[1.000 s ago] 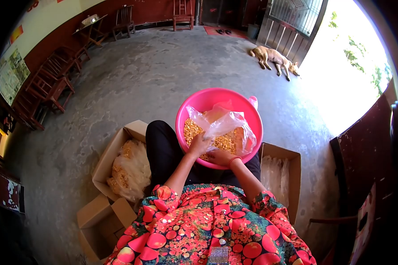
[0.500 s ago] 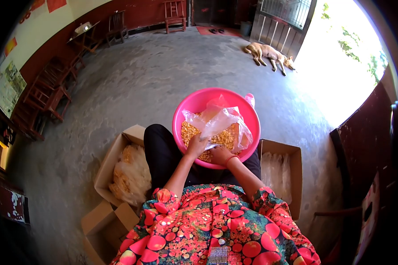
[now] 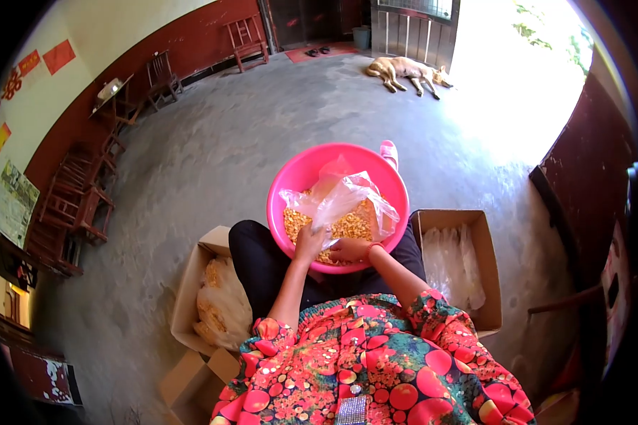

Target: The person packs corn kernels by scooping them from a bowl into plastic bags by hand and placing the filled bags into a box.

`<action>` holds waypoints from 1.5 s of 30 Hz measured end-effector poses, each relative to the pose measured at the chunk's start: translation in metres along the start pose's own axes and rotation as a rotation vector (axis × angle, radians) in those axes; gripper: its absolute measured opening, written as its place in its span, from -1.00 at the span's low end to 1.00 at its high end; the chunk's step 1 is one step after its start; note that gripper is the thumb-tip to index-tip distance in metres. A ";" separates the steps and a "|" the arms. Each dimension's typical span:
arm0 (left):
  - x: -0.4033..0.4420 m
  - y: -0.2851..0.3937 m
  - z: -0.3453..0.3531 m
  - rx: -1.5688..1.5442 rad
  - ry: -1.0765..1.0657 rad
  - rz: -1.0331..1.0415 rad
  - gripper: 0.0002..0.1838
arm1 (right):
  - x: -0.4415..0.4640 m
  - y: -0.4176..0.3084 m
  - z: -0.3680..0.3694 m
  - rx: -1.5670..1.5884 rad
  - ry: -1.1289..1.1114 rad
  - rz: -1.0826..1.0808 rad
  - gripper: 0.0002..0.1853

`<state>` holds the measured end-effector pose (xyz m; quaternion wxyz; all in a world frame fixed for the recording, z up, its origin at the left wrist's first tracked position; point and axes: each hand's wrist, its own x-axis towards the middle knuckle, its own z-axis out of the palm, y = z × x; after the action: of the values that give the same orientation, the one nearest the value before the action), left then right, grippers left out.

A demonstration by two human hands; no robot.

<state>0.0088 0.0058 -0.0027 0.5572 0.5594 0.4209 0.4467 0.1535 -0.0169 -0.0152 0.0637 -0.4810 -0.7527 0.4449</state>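
We rest the basin on our lap, likely freeing both hands; left hand pinches the bag, right hand meets kernels, grip unclear.

- pink basin sits on the lap, over dark trousers, yellow kernels inside
- left hand grips the near edge of the clear plastic bag, which lies over the kernels in the basin
- right hand down at the kernels, just beside left hand, red bracelet on that wrist; finger closure hidden
- left carton beside the leg, holds filled bags
- right carton holds clear plastic bags
- smaller carton near left carton, flaps open
- pink shoe just past basin rim
- dog lying on floor near metal door
- wooden chairs along red-and-white wall
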 end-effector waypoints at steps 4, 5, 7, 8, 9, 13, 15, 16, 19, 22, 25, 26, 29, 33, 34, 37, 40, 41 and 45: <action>0.000 0.000 -0.003 0.063 -0.051 0.006 -0.76 | -0.014 -0.014 -0.014 0.218 -0.032 0.102 -0.72; 0.000 0.002 -0.003 0.138 -0.036 0.023 -0.77 | -0.017 -0.015 -0.018 0.461 -0.058 0.113 -0.75; 0.002 -0.007 -0.005 0.162 -0.019 0.022 -0.78 | -0.023 -0.021 -0.021 0.801 0.008 0.130 -0.82; 0.001 -0.003 -0.004 0.165 -0.023 0.026 -0.78 | -0.026 -0.025 -0.022 0.802 0.013 0.126 -0.82; -0.001 0.002 -0.002 0.107 -0.030 0.007 -0.78 | -0.028 -0.029 -0.022 0.870 0.226 0.094 -0.79; -0.003 0.006 -0.002 -0.002 -0.065 -0.050 -0.77 | -0.005 0.006 -0.016 0.725 0.826 -0.054 -0.75; -0.006 0.015 -0.001 -0.032 -0.089 -0.048 -0.78 | -0.006 0.003 -0.016 0.467 1.002 -0.218 -0.73; -0.008 0.019 -0.001 -0.062 -0.112 -0.048 -0.79 | -0.007 0.001 -0.013 0.146 1.102 -0.227 -0.69; -0.010 0.020 0.004 -0.174 -0.067 -0.061 -0.82 | -0.016 -0.018 -0.011 -0.219 1.158 -0.212 -0.64; -0.011 0.021 0.006 -0.217 -0.032 -0.111 -0.83 | -0.014 -0.014 -0.010 -0.157 1.096 -0.333 -0.71; 0.005 -0.006 -0.012 -0.064 -0.061 -0.099 -0.82 | -0.017 -0.012 -0.003 0.032 0.753 -0.238 -0.84; 0.004 -0.002 -0.009 -0.061 -0.062 -0.097 -0.82 | -0.018 -0.013 -0.002 0.033 0.756 -0.239 -0.84; 0.007 -0.008 -0.016 -0.302 0.037 -0.127 -0.79 | -0.019 -0.013 -0.001 -0.246 0.669 -0.048 -0.81; 0.011 -0.017 -0.019 -0.358 0.050 -0.099 -0.79 | -0.014 -0.008 0.002 -0.384 0.575 0.097 -0.79; 0.010 -0.017 -0.019 -0.320 0.048 -0.094 -0.79 | -0.013 -0.009 0.002 -0.333 0.640 0.136 -0.81; -0.001 0.012 -0.006 -0.293 0.050 -0.016 -0.76 | -0.024 -0.027 -0.009 -0.195 0.838 0.090 -0.83; -0.006 0.026 -0.002 -0.294 0.002 0.064 -0.69 | -0.024 -0.028 -0.011 -0.050 1.010 -0.064 -0.85; -0.005 0.025 -0.002 -0.291 0.010 0.101 -0.69 | -0.022 -0.026 -0.010 0.007 1.048 -0.133 -0.86; 0.000 0.011 -0.002 -0.205 0.006 0.075 -0.68 | -0.016 -0.021 -0.007 0.084 0.984 -0.344 -0.89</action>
<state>0.0062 0.0056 0.0084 0.5932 0.5133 0.3535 0.5095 0.1518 -0.0285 0.0098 0.5013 -0.4995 -0.6835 0.1792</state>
